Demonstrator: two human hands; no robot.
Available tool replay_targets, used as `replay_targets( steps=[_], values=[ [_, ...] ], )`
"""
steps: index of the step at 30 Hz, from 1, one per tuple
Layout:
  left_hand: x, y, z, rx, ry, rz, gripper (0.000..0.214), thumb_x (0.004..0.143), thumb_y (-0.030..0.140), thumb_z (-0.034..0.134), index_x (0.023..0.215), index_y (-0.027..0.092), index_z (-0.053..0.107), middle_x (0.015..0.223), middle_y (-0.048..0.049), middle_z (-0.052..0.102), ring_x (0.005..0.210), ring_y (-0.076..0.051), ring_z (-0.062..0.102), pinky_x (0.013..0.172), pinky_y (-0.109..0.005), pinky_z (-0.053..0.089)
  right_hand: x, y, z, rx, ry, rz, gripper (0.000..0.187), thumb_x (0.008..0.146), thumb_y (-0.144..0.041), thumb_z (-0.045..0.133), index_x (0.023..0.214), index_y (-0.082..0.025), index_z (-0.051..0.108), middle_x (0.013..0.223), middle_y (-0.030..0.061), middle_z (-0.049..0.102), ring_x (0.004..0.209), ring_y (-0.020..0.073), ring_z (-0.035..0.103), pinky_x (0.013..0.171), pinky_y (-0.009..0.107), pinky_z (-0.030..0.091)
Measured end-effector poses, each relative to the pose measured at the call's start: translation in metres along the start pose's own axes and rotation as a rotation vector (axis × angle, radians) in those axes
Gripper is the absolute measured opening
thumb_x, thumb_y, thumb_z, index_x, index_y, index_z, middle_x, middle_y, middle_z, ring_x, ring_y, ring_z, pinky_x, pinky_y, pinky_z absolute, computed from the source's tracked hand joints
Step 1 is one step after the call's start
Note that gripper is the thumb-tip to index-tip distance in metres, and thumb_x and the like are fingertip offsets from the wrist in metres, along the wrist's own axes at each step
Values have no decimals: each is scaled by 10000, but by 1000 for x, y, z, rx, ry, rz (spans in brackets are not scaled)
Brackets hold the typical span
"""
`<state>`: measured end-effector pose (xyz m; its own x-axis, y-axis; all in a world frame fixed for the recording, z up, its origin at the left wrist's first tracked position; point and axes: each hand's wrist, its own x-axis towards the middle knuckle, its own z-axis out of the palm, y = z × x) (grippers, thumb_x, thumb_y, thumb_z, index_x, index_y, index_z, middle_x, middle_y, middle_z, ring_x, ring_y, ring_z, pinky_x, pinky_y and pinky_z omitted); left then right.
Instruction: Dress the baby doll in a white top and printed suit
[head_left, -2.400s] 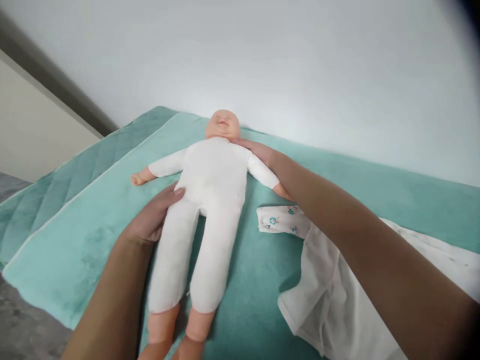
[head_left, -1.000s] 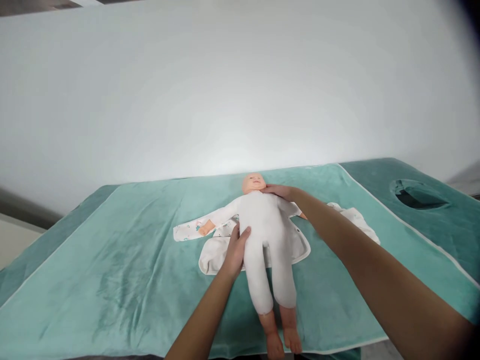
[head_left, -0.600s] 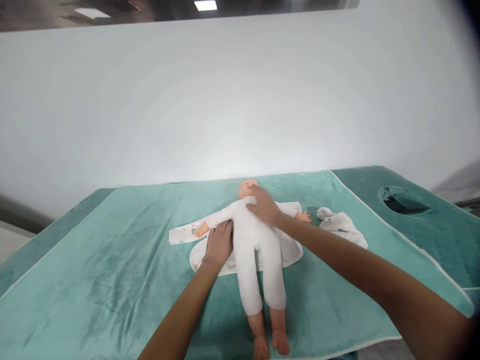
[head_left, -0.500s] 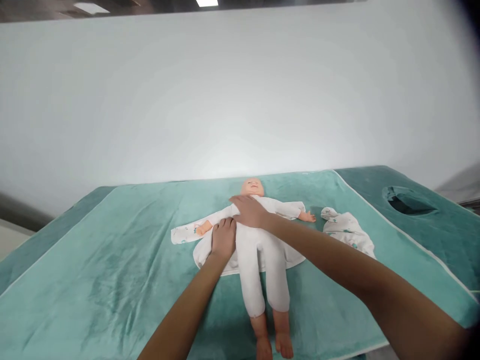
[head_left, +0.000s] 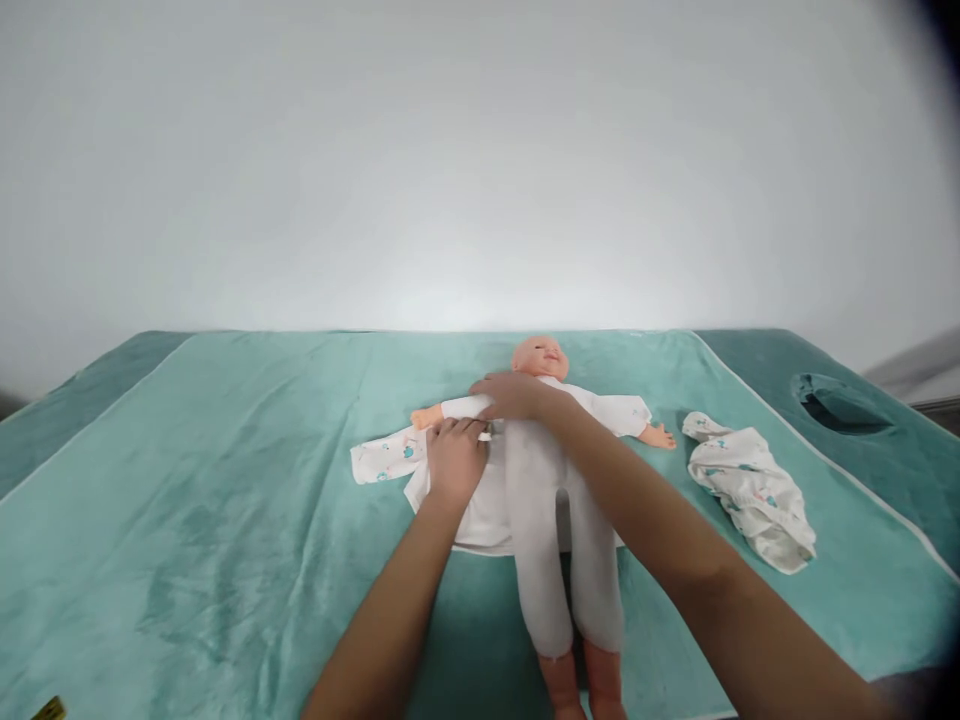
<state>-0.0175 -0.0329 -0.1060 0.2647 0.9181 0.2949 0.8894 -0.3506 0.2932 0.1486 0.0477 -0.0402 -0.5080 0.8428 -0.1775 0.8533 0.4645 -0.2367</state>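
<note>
A baby doll (head_left: pixel 551 500) with a white cloth body lies on its back on a teal towel (head_left: pixel 225 480), head toward the wall. Under it is spread an open white printed baby garment (head_left: pixel 386 462). My left hand (head_left: pixel 456 455) rests on the garment beside the doll's torso, fingers curled onto the fabric near the sleeve opening. My right hand (head_left: pixel 514 395) reaches across the doll's chest and closes around the doll's arm on the left side, near the shoulder. The doll's other arm lies stretched out to the right.
A crumpled white printed garment (head_left: pixel 750 487) lies on the towel right of the doll. The padded table has a face hole (head_left: pixel 840 405) at far right. A plain white wall stands behind. A small yellow object (head_left: pixel 49 708) shows at the bottom left corner.
My right hand slid from the doll's neck across its chest to the arm on the left. That arm lifted off the sleeve. My left hand moved off the doll's side onto the garment.
</note>
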Motion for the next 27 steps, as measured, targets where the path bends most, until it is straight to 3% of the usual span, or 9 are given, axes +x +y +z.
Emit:
replay_targets(
  steps=[3,8,13,19,23,27],
  values=[
    [0,-5,-14,-34,16,-92,315,853,143,513,1044,247,740,1068,-92,747,1085,-313,609,884,-457,381,-2,-1,-5,-31,-57,20,531,835,-581,643,1269,-277,615,1244,97,642,1037,283,641,758,337,458],
    [0,-25,-39,-167,99,-288,307,876,192,485,1054,235,732,1062,-108,743,1032,-302,632,833,-393,419,-19,-4,-11,28,70,49,436,882,-555,614,1249,-319,623,1220,66,633,1023,259,632,755,318,441],
    [6,-55,-39,-471,119,-444,274,855,344,541,1018,232,730,940,-76,749,900,-269,648,754,-324,442,-46,-5,-21,200,166,61,434,890,-543,622,1273,-340,637,1247,42,625,1038,243,625,816,329,454],
    [18,-73,-40,-924,189,-522,243,728,405,654,803,176,683,698,-8,663,707,-185,587,621,-256,431,-62,-15,-30,243,60,52,422,865,-519,661,1258,-367,667,1256,27,613,1009,236,632,829,326,459],
    [18,-73,-48,-1201,91,-577,304,651,407,727,826,172,649,636,23,614,600,-154,568,563,-249,427,-54,-29,-22,54,40,110,401,878,-473,644,1260,-355,668,1195,51,623,1017,258,617,761,318,423],
    [16,-74,-47,-1412,-85,-515,335,648,385,751,878,172,632,695,2,651,586,-158,598,534,-254,441,-41,-42,-9,-104,0,119,339,902,-446,613,1208,-319,687,1105,78,629,992,271,610,755,331,404]
  ],
)
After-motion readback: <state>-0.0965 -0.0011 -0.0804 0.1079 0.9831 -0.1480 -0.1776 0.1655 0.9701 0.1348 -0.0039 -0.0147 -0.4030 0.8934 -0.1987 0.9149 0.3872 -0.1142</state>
